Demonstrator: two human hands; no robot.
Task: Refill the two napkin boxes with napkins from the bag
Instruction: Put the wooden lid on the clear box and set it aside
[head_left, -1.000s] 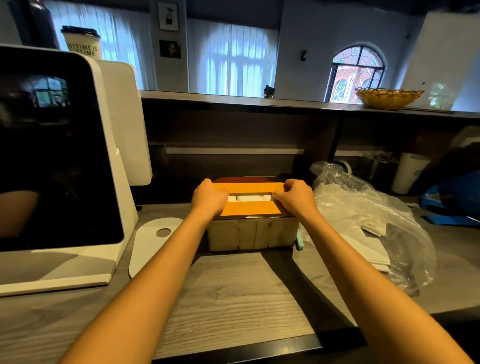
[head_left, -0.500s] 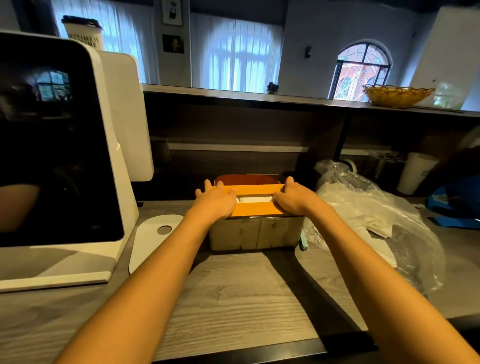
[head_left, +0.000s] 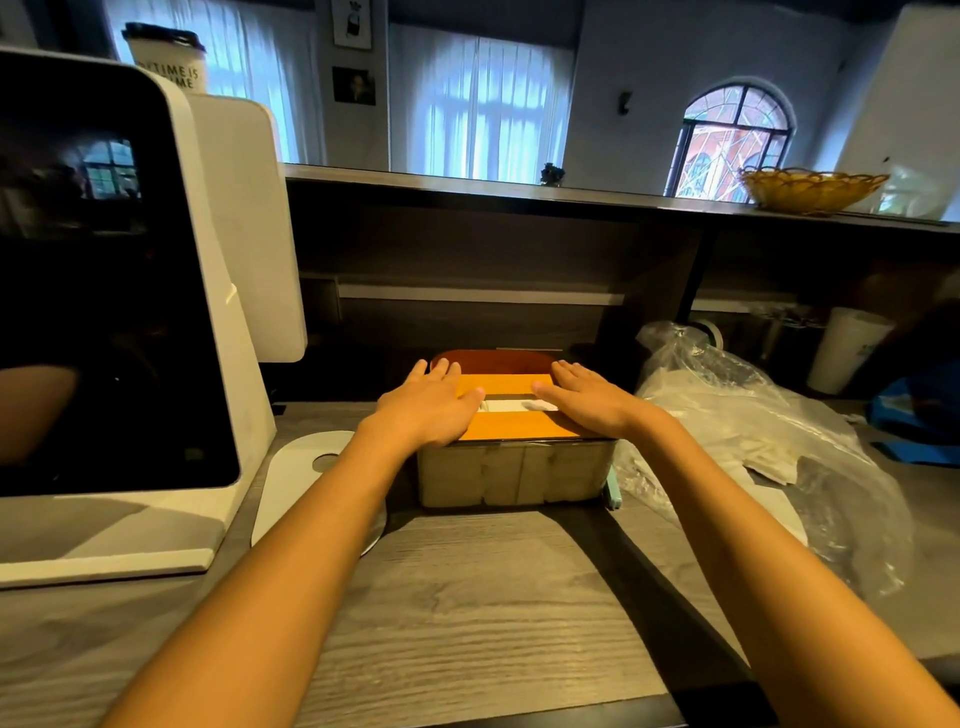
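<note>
Head view: both hands flat on napkin box lid

Head view body notes. The napkin box (head_left: 517, 473) is set on the grey wood-grain table (head_left: 467, 613), centre frame, with pale side walls and an orange lid (head_left: 511, 426). A slot is cut across the lid; white napkins (head_left: 506, 405) are seen through it. The left hand (head_left: 428, 410) is laid palm-down on the lid's left end, fingers straight and slightly spread, nothing gripped. The right hand (head_left: 584, 397) is laid palm-down on the right end, fingers straight, thumb at the slot edge, nothing gripped. A second box with a dark red-brown lid (head_left: 493, 359) is partly seen directly behind the first; contact between them cannot be told. The clear plastic bag (head_left: 769, 431) is lying just right of the box, crumpled, with white napkins visible inside. A white-framed screen terminal (head_left: 119, 291) is stood at the left, and a white cup (head_left: 847, 351) is placed behind the bag.
</note>
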